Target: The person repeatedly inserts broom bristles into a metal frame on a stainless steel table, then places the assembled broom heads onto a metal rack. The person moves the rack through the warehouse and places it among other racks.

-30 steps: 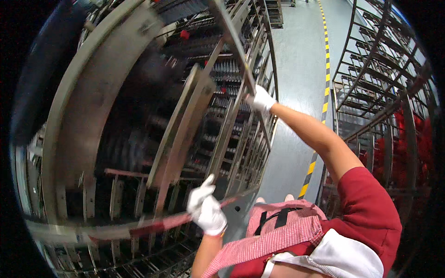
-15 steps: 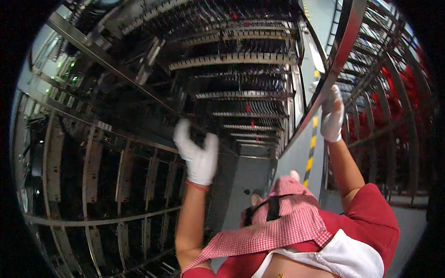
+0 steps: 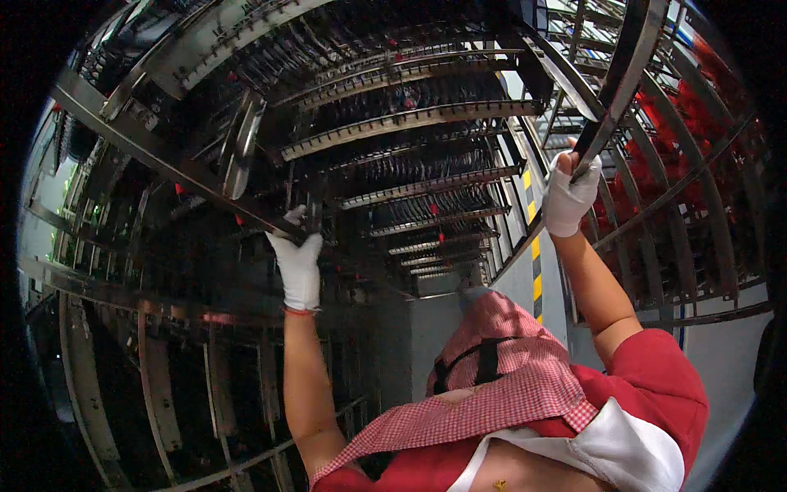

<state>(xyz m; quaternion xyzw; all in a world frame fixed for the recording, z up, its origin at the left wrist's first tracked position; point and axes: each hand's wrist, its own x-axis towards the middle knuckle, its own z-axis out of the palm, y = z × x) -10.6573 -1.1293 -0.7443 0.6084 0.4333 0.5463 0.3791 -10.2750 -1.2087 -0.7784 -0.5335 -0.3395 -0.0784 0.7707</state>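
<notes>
In front of me stands a metal rack (image 3: pixel 414 117) with rows of slotted crossbars and dark wire-like parts between them. My left hand (image 3: pixel 297 271), in a white glove, is wrapped round a long metal rail (image 3: pixel 168 168) on the rack's left side. On the right, my right hand (image 3: pixel 571 201) grips another metal rail (image 3: pixel 605 127) of the same frame. Its glove leaves some fingertips bare. Part of the left fingers is hidden behind the rail.
A second rack (image 3: pixel 160 377) with upright slats stands close on the left. Another rack (image 3: pixel 684 152) at the right holds red items (image 3: pixel 656 107). Yellow and black tape (image 3: pixel 537 275) runs along the grey floor (image 3: pixel 434 328) on the right.
My left hand, spread in the air before, has moved left and up and closed round the rail. The right hand has shifted slightly left and now wraps its rail. The rack has shifted in view.
</notes>
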